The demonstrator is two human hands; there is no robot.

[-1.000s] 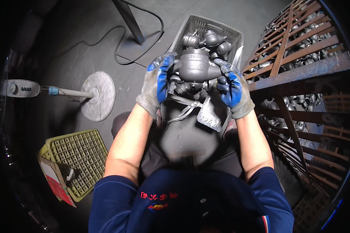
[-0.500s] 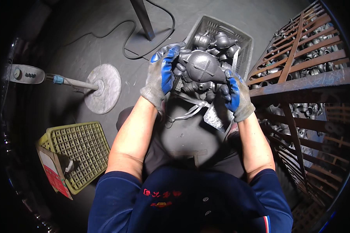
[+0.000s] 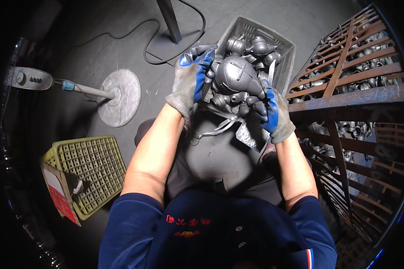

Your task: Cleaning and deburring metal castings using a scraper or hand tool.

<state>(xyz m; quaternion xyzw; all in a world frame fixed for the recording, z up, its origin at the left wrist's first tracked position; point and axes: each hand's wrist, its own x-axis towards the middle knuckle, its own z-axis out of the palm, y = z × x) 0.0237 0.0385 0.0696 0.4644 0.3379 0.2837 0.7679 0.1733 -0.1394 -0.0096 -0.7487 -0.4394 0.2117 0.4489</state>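
Note:
A dark grey metal casting (image 3: 236, 75), round-bodied with a raised rib across it and a tapering neck, is held up between my two gloved hands. My left hand (image 3: 194, 71), in a grey and blue work glove, grips its left end with curled fingers. Around the narrow neck at the right, my right hand (image 3: 273, 110) is closed, in a matching glove. Just beyond and beneath the casting stands a grey plastic crate (image 3: 283, 60) holding several similar castings (image 3: 260, 46), partly hidden by the held one.
At the right stand rusty slatted metal cages (image 3: 343, 83) full of metal fittings. A yellow-green plastic crate (image 3: 92, 172) lies at the lower left. A fallen-looking stand with a round base (image 3: 119, 97) is at the left. A black cable (image 3: 157, 33) loops near a metal post (image 3: 169, 22).
The casting has turned slightly between my hands, so its rib and neck face differently. Both hands keep their hold, nearly in place.

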